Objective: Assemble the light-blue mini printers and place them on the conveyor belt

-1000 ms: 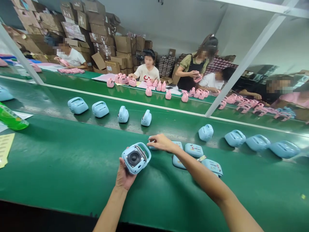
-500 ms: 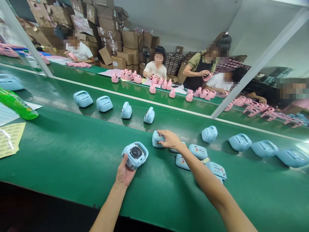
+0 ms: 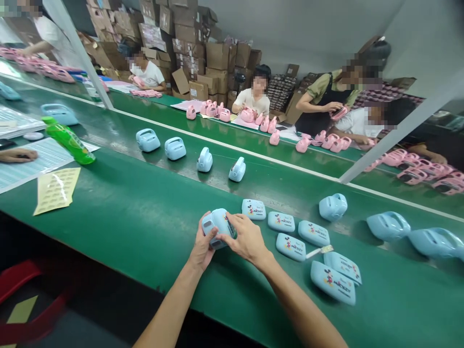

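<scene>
Over the green table, my left hand [image 3: 200, 247] is wrapped round a light-blue speaker housing [image 3: 208, 224] from below and the left. My right hand [image 3: 250, 239] pinches a light-blue cover panel [image 3: 221, 220] with a printed cartoon, lying against the front of the housing. The speaker cone is hidden behind that panel, and I cannot tell whether the panel sits flush. To the right of my hands lie several matching printed cover panels [image 3: 281, 221], print side up.
Blue housings with handles [image 3: 147, 140] stand spaced along the conveyor [image 3: 188, 191] ahead. On the left are a green bottle [image 3: 70, 141], a yellow sticker sheet [image 3: 58, 190] and another person's hand [image 3: 20, 154]. Co-workers handle pink housings [image 3: 274, 137] across the line, behind a white post [image 3: 380, 135].
My right hand has come back left from the row of panels with one panel, now against the housing. My left hand has turned the housing, hiding its cone. The view has shifted left.
</scene>
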The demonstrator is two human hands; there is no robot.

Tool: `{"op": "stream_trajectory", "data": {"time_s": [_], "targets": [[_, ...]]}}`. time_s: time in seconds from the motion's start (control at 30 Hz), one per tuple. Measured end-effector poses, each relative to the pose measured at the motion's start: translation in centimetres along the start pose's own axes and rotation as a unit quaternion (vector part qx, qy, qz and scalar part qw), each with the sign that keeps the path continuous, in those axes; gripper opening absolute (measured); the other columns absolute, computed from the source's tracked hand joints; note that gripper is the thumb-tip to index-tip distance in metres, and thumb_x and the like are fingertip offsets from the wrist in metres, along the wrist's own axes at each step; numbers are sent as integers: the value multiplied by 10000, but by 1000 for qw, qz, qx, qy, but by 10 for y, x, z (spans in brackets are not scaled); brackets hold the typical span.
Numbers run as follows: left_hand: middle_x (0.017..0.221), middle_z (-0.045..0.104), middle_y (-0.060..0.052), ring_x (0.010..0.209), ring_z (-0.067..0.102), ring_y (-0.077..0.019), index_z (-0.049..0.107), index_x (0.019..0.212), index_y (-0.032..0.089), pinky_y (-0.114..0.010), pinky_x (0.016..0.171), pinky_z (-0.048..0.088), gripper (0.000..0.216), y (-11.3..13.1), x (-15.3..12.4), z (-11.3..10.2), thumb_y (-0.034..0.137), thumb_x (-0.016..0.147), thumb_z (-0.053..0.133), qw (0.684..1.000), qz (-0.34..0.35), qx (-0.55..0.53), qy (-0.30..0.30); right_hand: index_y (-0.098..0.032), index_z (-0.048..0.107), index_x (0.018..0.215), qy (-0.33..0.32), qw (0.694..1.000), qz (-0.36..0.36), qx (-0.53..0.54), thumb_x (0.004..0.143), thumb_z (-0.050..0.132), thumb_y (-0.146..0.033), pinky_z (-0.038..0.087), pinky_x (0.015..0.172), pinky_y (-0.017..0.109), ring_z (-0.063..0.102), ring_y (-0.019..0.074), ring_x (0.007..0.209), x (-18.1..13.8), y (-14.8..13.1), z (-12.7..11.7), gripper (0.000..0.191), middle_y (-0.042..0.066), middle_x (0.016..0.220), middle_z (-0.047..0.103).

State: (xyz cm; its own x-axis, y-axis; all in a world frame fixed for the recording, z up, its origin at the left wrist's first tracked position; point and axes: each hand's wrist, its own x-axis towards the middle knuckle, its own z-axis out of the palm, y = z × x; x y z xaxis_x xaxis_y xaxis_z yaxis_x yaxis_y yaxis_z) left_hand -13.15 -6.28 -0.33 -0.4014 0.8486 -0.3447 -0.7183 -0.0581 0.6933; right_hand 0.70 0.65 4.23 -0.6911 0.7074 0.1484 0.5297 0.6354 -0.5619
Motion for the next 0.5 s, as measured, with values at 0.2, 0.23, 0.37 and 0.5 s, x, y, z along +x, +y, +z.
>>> {"op": "stream_trajectory", "data": {"time_s": [0.2, 0.23, 0.37, 0.5], "targets": [[1085, 744, -40, 909, 724, -217, 601, 1241, 246, -286, 752, 592, 720, 13, 1, -3, 234, 599, 926, 998, -52, 25, -15, -205, 363, 1584, -43, 981, -115, 150, 867, 693, -602, 329, 1236, 534, 348, 326, 1520, 0, 27, 5, 883, 174, 1636, 358], [1071, 746, -37, 903, 726, -215, 606, 1230, 243, -285, 750, 593, 699, 15, 0, -3, 226, 606, 919, 998, -62, 26, -20, -224, 379, 1578, -45, 977, -128, 167, 852, 709, -608, 325, 1238, 534, 344, 326, 1523, 1, 30, 6, 885, 166, 1633, 367], [1032, 751, -24, 868, 729, -200, 627, 1181, 233, -291, 768, 603, 588, 18, -1, -1, 221, 655, 887, 997, -77, 6, -17, -294, 461, 1532, -29, 968, -151, 197, 765, 788, -621, 295, 1251, 531, 359, 325, 1516, 4, 32, 12, 895, 127, 1607, 427], [1043, 764, -75, 901, 740, -242, 651, 1183, 189, -357, 817, 612, 485, 21, -1, 2, 243, 733, 823, 992, -123, -10, -37, -312, 457, 1530, -45, 957, -142, 249, 842, 730, -594, 277, 1257, 519, 357, 292, 1520, 5, 36, 8, 792, 101, 1615, 419]]}}
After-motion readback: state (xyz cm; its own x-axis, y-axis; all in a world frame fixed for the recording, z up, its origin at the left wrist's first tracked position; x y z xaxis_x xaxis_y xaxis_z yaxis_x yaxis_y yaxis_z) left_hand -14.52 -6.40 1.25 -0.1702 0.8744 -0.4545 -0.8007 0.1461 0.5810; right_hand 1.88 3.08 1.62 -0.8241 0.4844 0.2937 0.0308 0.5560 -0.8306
